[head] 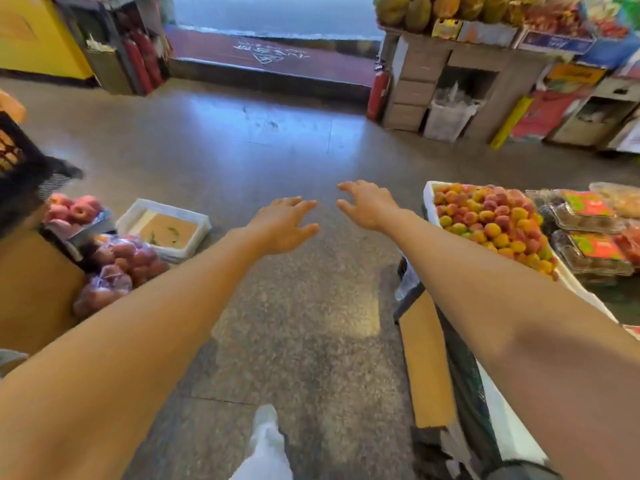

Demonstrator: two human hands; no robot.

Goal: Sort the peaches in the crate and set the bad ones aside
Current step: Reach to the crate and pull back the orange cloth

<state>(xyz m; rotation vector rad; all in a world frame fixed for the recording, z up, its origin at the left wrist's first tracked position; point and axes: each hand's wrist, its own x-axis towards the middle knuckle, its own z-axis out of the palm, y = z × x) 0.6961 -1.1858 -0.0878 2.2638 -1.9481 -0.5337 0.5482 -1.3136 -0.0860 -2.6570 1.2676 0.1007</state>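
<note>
Left hand: Out in front, the left hand [284, 226] is stretched over the bare floor [294, 150], palm down, fingers spread and loose, nothing in it.
Right hand: The right hand [367, 206] hangs just beside it, a touch farther out, fingers apart and slightly bent, gripping nothing. The two hands are near each other but not touching.
Peaches: There they are, the peaches [491, 223], a heaped pile of yellow, orange and pink fruit filling the white crate [428, 202] on the right, off to the side of the right forearm.
Crate: The right hand hovers near its far left corner, clear of it. Neither hand touches the rim or the fruit.
Beside the crate: Clear lidded packs [588, 213] with red and green labels sit along its right edge, one row behind another.
Left side of the floor: A white foam box [173, 209] lined with brown card holds a few green leaves. Nearer the camera lie clear bags of red fruit [128, 261], and just left of the box is a tray of pink fruit [72, 209].
Under the crate: A brown cardboard sheet [426, 358] stands against the dark stand below the crate's left edge.
Underfoot: A white trouser leg [266, 445] shows at the near edge of the floor.
Far side: A red fire extinguisher [379, 95] stands at the foot of a stall topped with durians [415, 8].
</note>
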